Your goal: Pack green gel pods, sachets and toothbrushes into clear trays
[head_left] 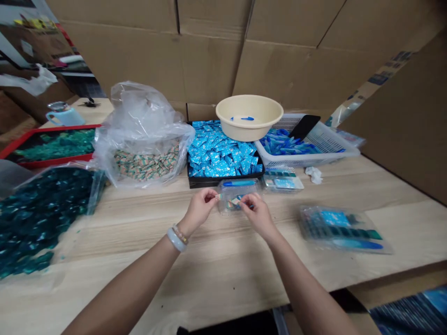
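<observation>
Between my hands lies a clear plastic tray [222, 210] holding a blue pen-shaped tool [239, 184] along its far side. Small tan-and-green printed pieces [233, 202] sit in its near part. My left hand [201, 208] is at the tray's left edge, thumb and fingertips pinched on one small printed piece [218, 197]. Over the tray's right side, my right hand [256, 211] is closed in a pinch at the printed pieces; its fingers partly hide what they grip. A pale bracelet [176, 238] circles my left wrist.
Behind stand a bag of printed pieces [146, 165], a black tray of blue packets [218, 156], a cream basin [249, 130] and a white basket [300, 160] of blue tools. Filled clear packs [344, 230] lie right. Dark green pieces [42, 214] and a red tray [78, 162] are left.
</observation>
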`<state>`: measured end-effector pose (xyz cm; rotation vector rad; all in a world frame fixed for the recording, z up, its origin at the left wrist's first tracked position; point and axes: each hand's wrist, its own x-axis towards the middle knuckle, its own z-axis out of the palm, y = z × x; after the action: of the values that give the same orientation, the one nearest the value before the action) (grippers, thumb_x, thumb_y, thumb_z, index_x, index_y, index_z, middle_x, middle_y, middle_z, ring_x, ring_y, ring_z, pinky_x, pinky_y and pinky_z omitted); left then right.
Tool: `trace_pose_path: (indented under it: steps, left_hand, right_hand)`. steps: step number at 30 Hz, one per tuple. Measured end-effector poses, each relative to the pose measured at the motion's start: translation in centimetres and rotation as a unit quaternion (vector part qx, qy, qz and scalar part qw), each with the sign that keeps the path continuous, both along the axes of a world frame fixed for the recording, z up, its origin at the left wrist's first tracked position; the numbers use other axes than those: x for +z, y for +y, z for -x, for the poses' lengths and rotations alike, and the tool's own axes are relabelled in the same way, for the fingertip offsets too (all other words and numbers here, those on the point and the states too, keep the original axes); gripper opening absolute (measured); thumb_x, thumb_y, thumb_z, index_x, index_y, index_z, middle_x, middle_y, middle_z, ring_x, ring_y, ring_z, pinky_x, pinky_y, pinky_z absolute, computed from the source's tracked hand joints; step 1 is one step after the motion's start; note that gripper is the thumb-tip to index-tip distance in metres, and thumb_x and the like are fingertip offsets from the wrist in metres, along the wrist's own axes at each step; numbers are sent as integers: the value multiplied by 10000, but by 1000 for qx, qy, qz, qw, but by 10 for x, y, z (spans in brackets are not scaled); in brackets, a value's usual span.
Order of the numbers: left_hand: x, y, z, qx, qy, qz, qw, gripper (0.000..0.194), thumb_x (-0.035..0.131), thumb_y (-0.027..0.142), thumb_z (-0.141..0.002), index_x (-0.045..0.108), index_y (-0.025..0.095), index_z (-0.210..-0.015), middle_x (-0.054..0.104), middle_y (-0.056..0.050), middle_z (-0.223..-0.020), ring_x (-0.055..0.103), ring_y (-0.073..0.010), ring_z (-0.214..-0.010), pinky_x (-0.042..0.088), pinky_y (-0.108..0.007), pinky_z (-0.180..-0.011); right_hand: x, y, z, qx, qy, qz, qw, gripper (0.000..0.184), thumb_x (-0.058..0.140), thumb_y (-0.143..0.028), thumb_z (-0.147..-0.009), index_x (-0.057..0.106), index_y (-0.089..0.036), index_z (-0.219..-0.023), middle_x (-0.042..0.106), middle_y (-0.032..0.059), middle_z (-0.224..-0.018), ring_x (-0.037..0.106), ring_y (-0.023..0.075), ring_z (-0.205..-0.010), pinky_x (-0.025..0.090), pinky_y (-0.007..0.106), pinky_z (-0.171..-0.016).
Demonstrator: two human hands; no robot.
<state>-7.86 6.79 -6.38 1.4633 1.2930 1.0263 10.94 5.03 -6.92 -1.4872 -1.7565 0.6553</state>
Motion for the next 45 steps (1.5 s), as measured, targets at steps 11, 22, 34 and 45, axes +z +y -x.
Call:
trace_pose_path:
  steps: [11,22,34,45]
  left_hand:
    - [-2,-18,-4,2,-14,34,999,144,537,274,-712,577,136,-719,565,-7,-641,492,-108,-591,384,-216,-553]
    - [13,-10,-22,-146,91,-55,984,144,493,176,-732,625,158,-787,620,-12,-711,537,-130,-663,410,-232,-632]
    - [12,19,-23,-216,311,-212,901,155,472,187,-772,621,194,-815,564,-45,-835,524,-176,-814,396,-270,-703]
    - [22,23,-23,-316,480,-331,748,187,393,209,-838,577,174,-832,541,-64,-845,485,-192,-831,371,-290,-692]
  right_hand:
    - [2,21,9,121,-158,37,979,118,443,-107,-709,484,-180,-626,477,12,-674,453,131,-628,327,241,-579]
    - [35,13,4,190,72,182,962,95,510,-276,-675,504,-183,-654,476,-34,-581,427,104,-547,321,229,-524]
    - [2,16,-5,-8,216,124,968,345,624,-489,-577,470,-182,-614,437,-50,-518,402,90,-491,323,233,-485]
    - [-4,19,-10,-30,341,178,923,339,676,-431,-541,498,-173,-669,516,-42,-560,456,81,-499,371,233,-525]
